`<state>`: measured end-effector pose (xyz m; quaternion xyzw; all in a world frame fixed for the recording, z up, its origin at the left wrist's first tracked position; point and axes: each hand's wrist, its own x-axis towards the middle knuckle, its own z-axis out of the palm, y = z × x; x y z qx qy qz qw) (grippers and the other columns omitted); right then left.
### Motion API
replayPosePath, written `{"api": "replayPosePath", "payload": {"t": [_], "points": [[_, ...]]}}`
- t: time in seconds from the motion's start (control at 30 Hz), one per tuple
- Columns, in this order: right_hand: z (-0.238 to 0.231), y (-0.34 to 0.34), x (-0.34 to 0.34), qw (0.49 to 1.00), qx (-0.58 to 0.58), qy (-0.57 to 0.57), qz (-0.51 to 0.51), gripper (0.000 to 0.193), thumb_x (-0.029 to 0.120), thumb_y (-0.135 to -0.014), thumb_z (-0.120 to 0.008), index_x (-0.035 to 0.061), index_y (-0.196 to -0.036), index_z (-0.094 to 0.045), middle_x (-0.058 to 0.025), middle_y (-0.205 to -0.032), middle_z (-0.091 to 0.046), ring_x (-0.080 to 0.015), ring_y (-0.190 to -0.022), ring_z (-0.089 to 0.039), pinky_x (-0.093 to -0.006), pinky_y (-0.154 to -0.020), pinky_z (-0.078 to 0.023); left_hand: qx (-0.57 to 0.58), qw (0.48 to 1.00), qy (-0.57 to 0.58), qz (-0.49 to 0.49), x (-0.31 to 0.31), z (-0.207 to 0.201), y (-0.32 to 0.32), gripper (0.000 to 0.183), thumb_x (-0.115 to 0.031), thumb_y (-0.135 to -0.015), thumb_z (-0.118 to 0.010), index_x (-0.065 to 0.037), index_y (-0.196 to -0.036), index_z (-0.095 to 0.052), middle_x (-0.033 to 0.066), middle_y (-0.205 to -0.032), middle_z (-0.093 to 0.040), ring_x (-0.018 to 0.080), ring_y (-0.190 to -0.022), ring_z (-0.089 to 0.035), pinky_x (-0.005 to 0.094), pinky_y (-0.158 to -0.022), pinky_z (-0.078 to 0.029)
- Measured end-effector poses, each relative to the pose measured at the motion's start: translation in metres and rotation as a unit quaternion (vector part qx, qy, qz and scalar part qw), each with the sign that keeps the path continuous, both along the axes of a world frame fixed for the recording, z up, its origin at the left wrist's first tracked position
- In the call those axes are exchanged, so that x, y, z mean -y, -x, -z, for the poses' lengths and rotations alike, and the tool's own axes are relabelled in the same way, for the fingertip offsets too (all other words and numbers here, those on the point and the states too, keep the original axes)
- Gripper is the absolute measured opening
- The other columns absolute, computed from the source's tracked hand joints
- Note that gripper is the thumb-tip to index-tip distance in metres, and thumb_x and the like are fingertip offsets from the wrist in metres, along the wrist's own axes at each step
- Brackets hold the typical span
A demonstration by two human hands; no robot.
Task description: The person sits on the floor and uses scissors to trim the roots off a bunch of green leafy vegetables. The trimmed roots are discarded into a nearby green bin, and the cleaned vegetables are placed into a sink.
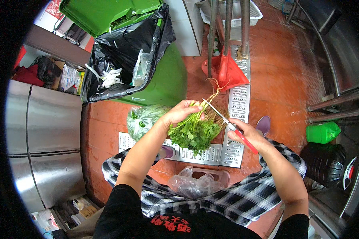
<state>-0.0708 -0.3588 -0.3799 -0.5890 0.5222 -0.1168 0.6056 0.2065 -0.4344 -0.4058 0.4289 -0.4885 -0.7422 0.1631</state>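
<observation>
Got a leafy green herb bunch (196, 128) pinched in the left hand (182, 111) above slotted silver floor grating (231, 154), stretching from far stringy roots (215, 93) to near leaves (198, 140). Also gripping red-handled metal scissors (231, 126) in the right hand (249, 134), angled left toward the rooty end.

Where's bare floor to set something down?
Red tile looks bare between the metal drain cover and steel rail at right, and between steel cabinet and bagged greens at left. Crowded around left hand and right hand: leafy herbs, scissors, red dustpan, green bin close by.
</observation>
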Motion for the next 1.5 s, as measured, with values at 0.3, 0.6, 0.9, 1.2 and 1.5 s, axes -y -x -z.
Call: {"api": "replayPosePath", "payload": {"t": [0.3, 0.6, 0.9, 1.2, 1.5], "points": [[0.011, 0.004, 0.0, 0.999, 0.013, 0.02, 0.044, 0.07, 0.048, -0.078, -0.069, 0.0062, -0.13, -0.048, -0.0135, -0.104, -0.064, -0.0201, -0.099, -0.059, -0.0323, -0.086, -0.045, -0.017, 1.0, -0.003, 0.025, 0.006, 0.008, 0.009, 0.022, -0.028, -0.092, -0.054, -0.007, -0.091, -0.061, -0.0008, -0.081, -0.063, 0.0072, -0.076, -0.055, 0.023, -0.073, -0.044], [0.028, 0.001, 0.001, 0.991, 0.0, 0.007, 0.13, 0.07, 0.045, -0.075, -0.073, 0.0003, -0.124, -0.052, -0.0154, -0.108, -0.063, -0.0205, -0.1, -0.059, -0.0317, -0.087, -0.045, -0.052, 0.995, 0.082, 0.015, 0.001, 0.017, -0.001, 0.025, -0.023, -0.089, -0.059, -0.005, -0.106, -0.059, 0.0032, -0.101, -0.062, 0.0123, -0.098, -0.054, 0.0283, -0.092, -0.04], [0.029, 0.021, 0.01, 0.983, -0.021, 0.101, 0.149, 0.058, 0.033, -0.082, -0.069, -0.0014, -0.125, -0.05, -0.0154, -0.104, -0.064, -0.0174, -0.094, -0.059, -0.0299, -0.083, -0.047, -0.327, 0.885, 0.159, -0.292, -0.053, -0.082, -0.059, 0.03, -0.025, -0.09, -0.058, -0.012, -0.115, -0.052, 0.0051, -0.121, -0.055, 0.0342, -0.124, -0.042, 0.0483, -0.105, -0.032], [0.033, 0.027, -0.001, 0.985, 0.018, 0.038, 0.168, 0.068, 0.046, -0.075, -0.073, 0.0028, -0.124, -0.054, -0.0163, -0.106, -0.064, -0.0213, -0.1, -0.059, -0.0309, -0.088, -0.044, -0.387, 0.839, 0.138, -0.357, -0.067, -0.099, -0.054, 0.035, -0.022, -0.091, -0.055, -0.012, -0.123, -0.047, 0.0069, -0.132, -0.047, 0.035, -0.126, -0.039, 0.0499, -0.106, -0.031], [0.024, 0.057, -0.016, 0.971, -0.005, 0.074, 0.226, 0.074, 0.052, -0.072, -0.072, 0.001, -0.123, -0.054, -0.0222, -0.115, -0.06, -0.0282, -0.11, -0.056, -0.034, -0.093, -0.043, -0.388, 0.851, 0.165, -0.312, -0.057, -0.125, -0.004, 0.036, -0.023, -0.093, -0.052, -0.011, -0.125, -0.045, 0.0081, -0.133, -0.046, 0.0331, -0.126, -0.04, 0.0485, -0.105, -0.033]]}}
